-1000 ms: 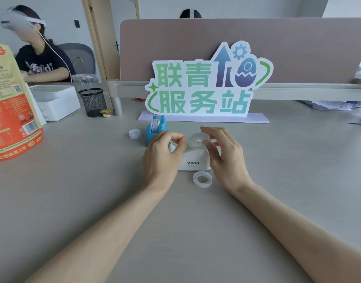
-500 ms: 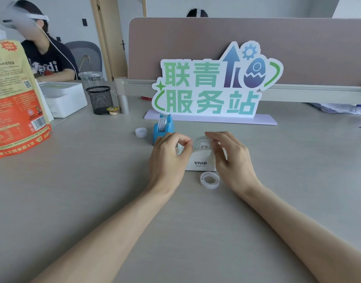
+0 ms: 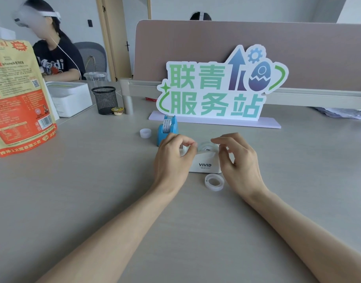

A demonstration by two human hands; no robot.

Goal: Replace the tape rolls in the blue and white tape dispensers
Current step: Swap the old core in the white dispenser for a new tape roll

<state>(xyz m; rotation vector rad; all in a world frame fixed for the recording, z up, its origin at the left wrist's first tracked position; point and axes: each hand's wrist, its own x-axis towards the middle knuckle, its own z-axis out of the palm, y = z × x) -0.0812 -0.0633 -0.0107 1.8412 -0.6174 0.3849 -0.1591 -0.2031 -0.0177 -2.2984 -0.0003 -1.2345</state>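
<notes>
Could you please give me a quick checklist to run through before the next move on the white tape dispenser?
1. Clear roll seated in the white dispenser: cannot tell, fingers partly hide it.
2. Left hand pinching the tape end: cannot tell.
3. Right hand free of the roll: ok, fingers open above it.
4. Loose roll out of the way on the table: ok.
5. Blue dispenser loaded: ok, holds a roll.
</notes>
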